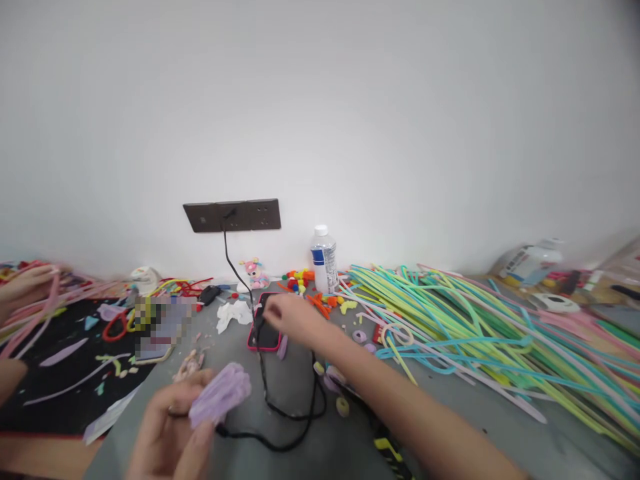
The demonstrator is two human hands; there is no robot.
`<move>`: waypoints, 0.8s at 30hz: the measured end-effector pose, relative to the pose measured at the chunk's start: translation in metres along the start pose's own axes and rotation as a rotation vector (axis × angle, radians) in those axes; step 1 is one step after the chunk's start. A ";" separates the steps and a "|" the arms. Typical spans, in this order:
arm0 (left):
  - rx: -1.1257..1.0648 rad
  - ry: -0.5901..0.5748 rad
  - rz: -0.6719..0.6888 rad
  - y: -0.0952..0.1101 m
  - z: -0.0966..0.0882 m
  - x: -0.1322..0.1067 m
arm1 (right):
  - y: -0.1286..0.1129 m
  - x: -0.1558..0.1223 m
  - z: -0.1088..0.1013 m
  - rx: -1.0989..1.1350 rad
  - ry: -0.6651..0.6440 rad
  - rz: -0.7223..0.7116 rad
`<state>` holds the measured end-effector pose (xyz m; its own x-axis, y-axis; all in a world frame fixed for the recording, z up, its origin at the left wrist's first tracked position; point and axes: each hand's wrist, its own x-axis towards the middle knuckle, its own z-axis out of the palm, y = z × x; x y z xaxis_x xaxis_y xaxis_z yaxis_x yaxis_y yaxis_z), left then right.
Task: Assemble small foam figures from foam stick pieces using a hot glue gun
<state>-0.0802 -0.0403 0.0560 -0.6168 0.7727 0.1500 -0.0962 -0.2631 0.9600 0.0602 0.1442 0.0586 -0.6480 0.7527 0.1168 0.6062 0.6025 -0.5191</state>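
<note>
Between the thumb and fingers of my left hand (173, 427) is a fuzzy purple piece (223, 393), which looks like folded pipe cleaner. My right hand (293, 319) reaches forward over a pink-edged phone (270, 340), its fingers curled in and blurred. Whatever they pinch, if anything, is hidden. A black charging cable (264, 380) hangs from the wall socket, passes beside the right fingers and loops over the grey table between my hands. Small purple pieces (359, 337) lie right of the phone.
Long coloured pipe cleaners (450, 327) spread across the right side. A bottle (325, 260) and a small pink figurine (256, 273) stand by the wall. White tissue (234, 315) and red-handled scissors (116, 327) lie left. Another person's hand (30, 285) holds pink strips at far left.
</note>
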 end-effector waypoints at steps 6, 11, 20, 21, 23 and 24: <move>0.002 -0.221 0.093 -0.036 0.048 0.026 | 0.066 0.013 -0.010 -0.121 0.039 0.185; 0.010 -0.297 0.186 -0.049 0.089 0.031 | 0.068 0.014 -0.001 -0.046 0.049 0.157; 0.095 -0.400 0.230 -0.067 0.130 0.049 | 0.088 -0.060 -0.061 0.465 0.174 0.201; 0.095 -0.403 0.218 -0.069 0.137 0.052 | 0.091 -0.070 -0.066 0.569 0.191 0.221; 0.076 -0.410 0.177 -0.072 0.151 0.056 | 0.099 -0.086 -0.071 0.719 0.228 0.239; 0.067 -0.420 0.150 -0.073 0.157 0.057 | 0.103 -0.092 -0.071 0.755 0.255 0.234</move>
<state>0.0146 0.1140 0.0316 -0.2476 0.9000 0.3587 0.0293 -0.3631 0.9313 0.2147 0.1562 0.0546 -0.3641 0.9283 0.0759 0.1813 0.1506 -0.9718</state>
